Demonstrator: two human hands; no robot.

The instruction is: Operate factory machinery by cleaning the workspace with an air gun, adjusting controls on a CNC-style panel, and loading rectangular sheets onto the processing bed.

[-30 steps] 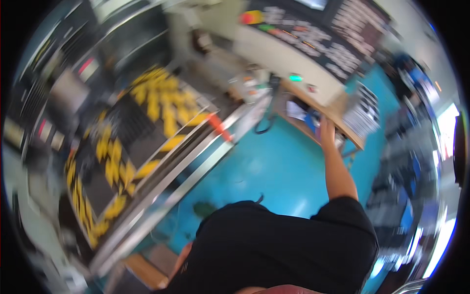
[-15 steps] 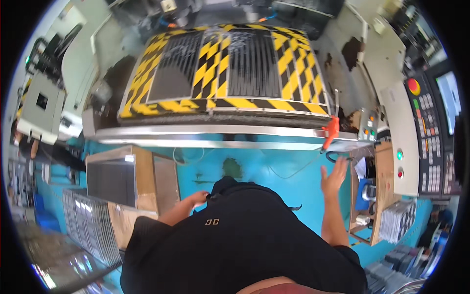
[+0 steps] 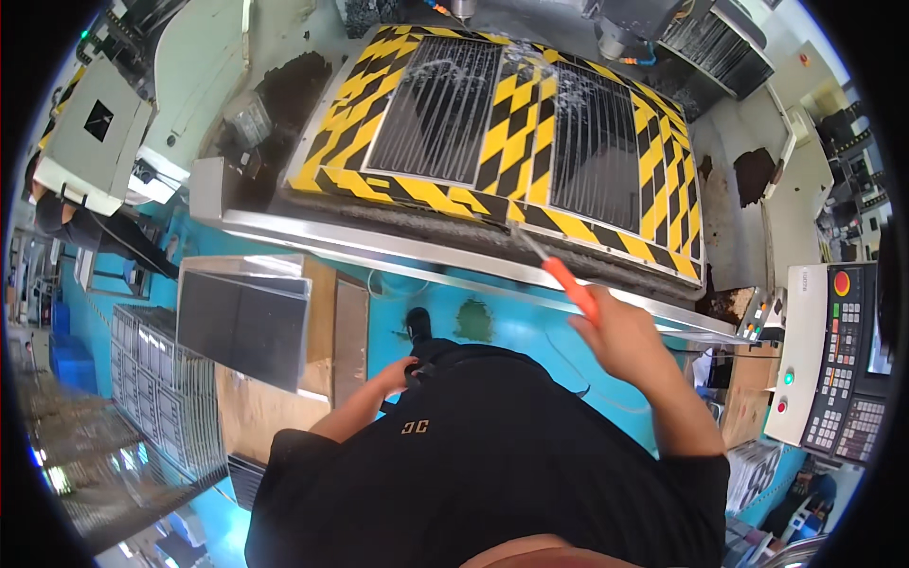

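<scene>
**Right hand brings the orange-handled tool up to the machine bed**

Your right hand (image 3: 620, 336) is closed around a slim tool with an orange handle (image 3: 571, 287), whose thin metal tip angles up and left toward the steel front rail (image 3: 398, 248) of the machine. Half a second ago that hand was open, lower and further right, beside the wooden stand, with the orange handle hanging at the end of the rail. Now the handle is in your grip and lifted over the rail's edge, so the tool has gone from resting place to working hand, and its tip sits just short of the yellow-and-black striped bed cover (image 3: 511, 142).

Your left hand (image 3: 396, 377) is down at your waist, fingers curled against the dark strap of your black shirt (image 3: 473, 473); whether it grips anything cannot be told. It has barely moved from where it was.

Your view has also swung: a second ago the machine ran diagonally on your left, and now it lies square ahead. The two dark ribbed panels (image 3: 445, 99) of the cover carry a scatter of pale chips near the top. To your left a dark flat plate (image 3: 241, 322) rests on a wooden table (image 3: 256, 407). To your right stands the grey control panel with a red button (image 3: 833, 360).
</scene>
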